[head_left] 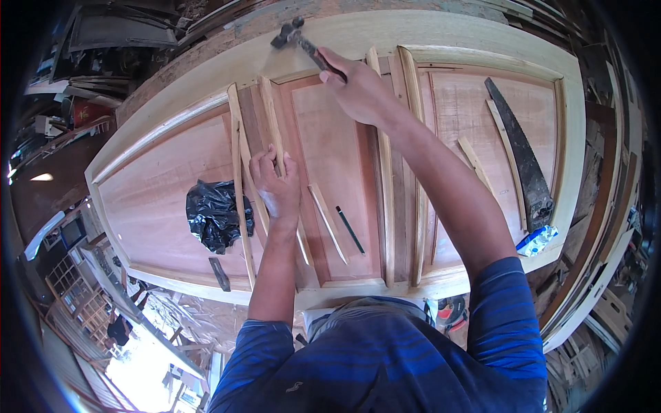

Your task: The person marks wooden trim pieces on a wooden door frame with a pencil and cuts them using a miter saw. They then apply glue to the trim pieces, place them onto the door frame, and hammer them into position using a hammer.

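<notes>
A large pale wooden door (330, 34) with reddish recessed panels lies flat before me. My right hand (361, 93) is closed round the handle of a hammer (290, 34), whose dark, slightly blurred head hangs over the far rail. My left hand (275, 182) grips a thin wooden moulding strip (269, 103) that runs along the upright left of the middle panel. Beside that hand stands another slanting strip (237, 148), and left of it rests a crumpled black plastic bag (215, 213). Right of my left wrist are a loose wood strip (327, 224) and a dark pencil (350, 229).
A handsaw (521, 151) lies on the right panel with thin wood strips and a blue-white wrapper (537, 241). A small dark block (219, 274) sits at the near left edge. Stacked timber surrounds the door. A person (119, 330) is far off at lower left.
</notes>
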A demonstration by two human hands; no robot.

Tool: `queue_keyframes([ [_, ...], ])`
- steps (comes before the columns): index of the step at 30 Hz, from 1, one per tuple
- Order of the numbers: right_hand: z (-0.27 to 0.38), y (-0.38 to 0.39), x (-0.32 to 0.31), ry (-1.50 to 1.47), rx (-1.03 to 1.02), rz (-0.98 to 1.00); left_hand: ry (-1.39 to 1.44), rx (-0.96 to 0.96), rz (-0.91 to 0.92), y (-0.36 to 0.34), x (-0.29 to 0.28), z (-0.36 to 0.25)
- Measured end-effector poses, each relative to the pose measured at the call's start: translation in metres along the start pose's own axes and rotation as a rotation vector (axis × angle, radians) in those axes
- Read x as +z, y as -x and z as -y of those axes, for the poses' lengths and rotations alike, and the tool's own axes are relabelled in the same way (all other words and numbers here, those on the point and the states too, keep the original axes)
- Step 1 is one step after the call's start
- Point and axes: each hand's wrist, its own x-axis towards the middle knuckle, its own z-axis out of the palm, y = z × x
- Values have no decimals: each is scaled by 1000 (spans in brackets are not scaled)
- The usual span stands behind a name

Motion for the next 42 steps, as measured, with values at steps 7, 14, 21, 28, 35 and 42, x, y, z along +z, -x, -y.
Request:
queue_keyframes([
  [7, -1, -8, -8, 17, 6, 205, 0, -2, 10, 0, -3, 1],
  [14, -4, -7, 12, 11, -131, -24, 3, -30, 19, -1, -3, -4],
  [21, -1, -13, -12, 62, -66, 75, 17, -7, 1, -2, -1, -8],
  [28, -9, 21, 1, 178, -139, 68, 1, -19, -17, 1, -4, 1],
  [35, 89, 10, -12, 912, -540, 67, 27, 26, -27, -3, -7, 6],
  [42, 137, -9, -1, 1024, -822, 237, 22, -17, -43, -4, -2, 2],
])
